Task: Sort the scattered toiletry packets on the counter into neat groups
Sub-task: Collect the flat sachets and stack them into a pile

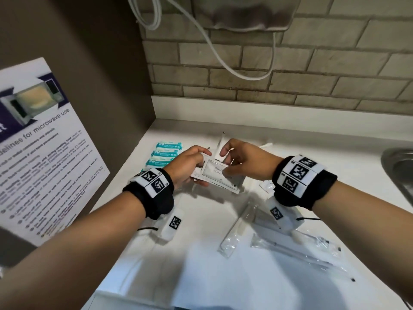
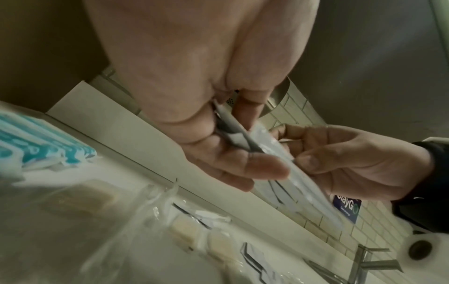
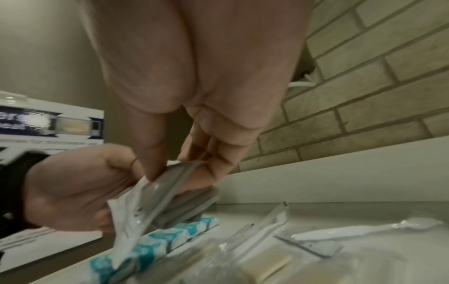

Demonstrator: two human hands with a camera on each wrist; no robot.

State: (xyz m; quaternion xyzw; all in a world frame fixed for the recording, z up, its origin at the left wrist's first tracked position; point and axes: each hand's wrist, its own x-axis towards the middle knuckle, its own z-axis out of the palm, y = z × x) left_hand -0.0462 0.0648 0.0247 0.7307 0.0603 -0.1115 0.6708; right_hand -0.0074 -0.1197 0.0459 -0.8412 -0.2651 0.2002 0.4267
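Observation:
Both hands hold a small stack of white shampoo/conditioner sachets (image 1: 218, 175) above the white counter (image 1: 223, 276). My left hand (image 1: 190, 166) grips the stack's left end, thumb on top. My right hand (image 1: 241, 159) pinches its right end between thumb and fingers. The left wrist view shows the sachets (image 2: 267, 153) edge-on between both hands, and the right wrist view shows them (image 3: 155, 194) the same way. A row of teal-and-white packets (image 1: 164, 154) lies neatly at the counter's back left, just beyond the left hand, and shows again as teal packets (image 3: 145, 247).
Clear-wrapped toothbrush kits (image 1: 299, 245) and a long clear sachet (image 1: 234, 233) lie on the counter near the front right. More wrapped items (image 1: 221, 142) lie behind the hands. A steel sink (image 1: 400, 166) is at the right edge. A microwave-use sign (image 1: 40, 148) stands at the left.

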